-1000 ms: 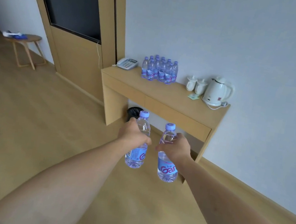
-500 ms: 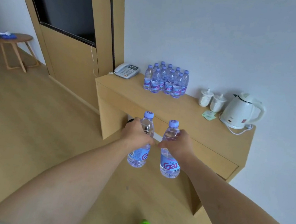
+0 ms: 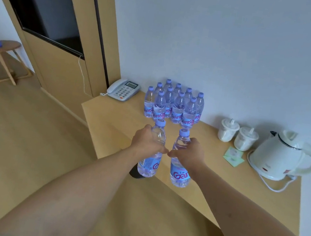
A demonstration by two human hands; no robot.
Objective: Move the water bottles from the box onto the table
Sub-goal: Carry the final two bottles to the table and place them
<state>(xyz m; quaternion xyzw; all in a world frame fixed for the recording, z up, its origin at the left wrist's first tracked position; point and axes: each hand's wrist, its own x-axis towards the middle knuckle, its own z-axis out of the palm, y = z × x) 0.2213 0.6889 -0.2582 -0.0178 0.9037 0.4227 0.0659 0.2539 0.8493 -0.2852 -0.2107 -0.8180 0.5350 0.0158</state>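
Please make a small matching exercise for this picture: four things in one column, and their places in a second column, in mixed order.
Things:
1. telephone
2. kettle
3. group of bottles
4. round side table

Places:
a. far left, on the floor
b. right end of the table
c. by the wall, middle of the table
d. left back corner of the table, near the door frame

Pairs: 1-d, 2-b, 3-c, 4-a

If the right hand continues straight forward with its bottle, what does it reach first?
Probably the front row of the cluster of bottles standing on the table. The right hand points toward it, and the tabletop between looks bare, though depth is uncertain.
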